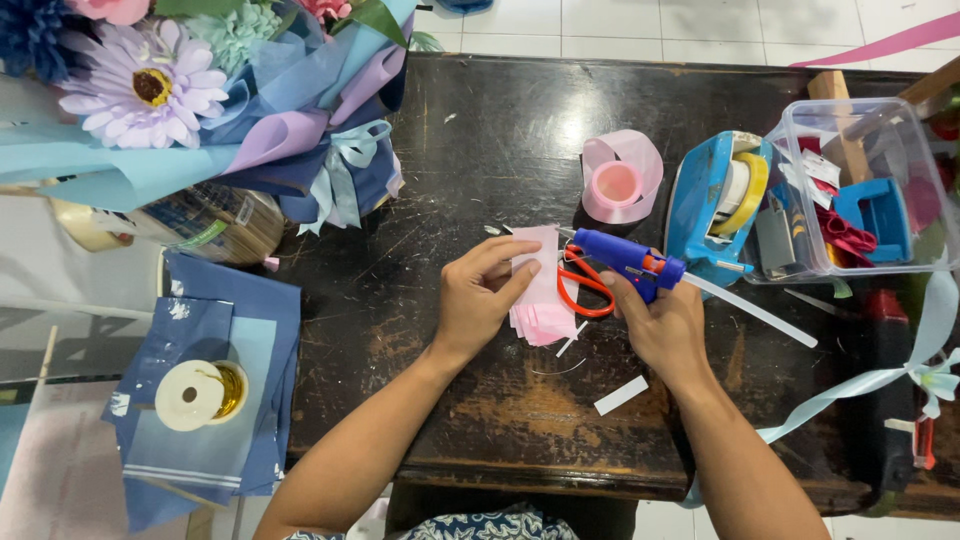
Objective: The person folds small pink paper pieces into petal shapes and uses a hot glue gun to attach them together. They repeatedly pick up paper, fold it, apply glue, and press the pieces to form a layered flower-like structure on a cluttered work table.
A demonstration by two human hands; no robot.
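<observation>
Hands on paper, glue gun.

Pink paper pieces flat on the dark table, blue glue gun pointing left just beside them.

Your left hand and right hand are both bare: no gloves, rings, watch or bracelet show on either one. Your forearms are uncovered too, with no sleeve visible anywhere up to the near edge of the view. The nails look short and unpainted. At the near edge, between your arms, a strip of your patterned garment shows, dark blue with white and paler blue shapes.
</observation>
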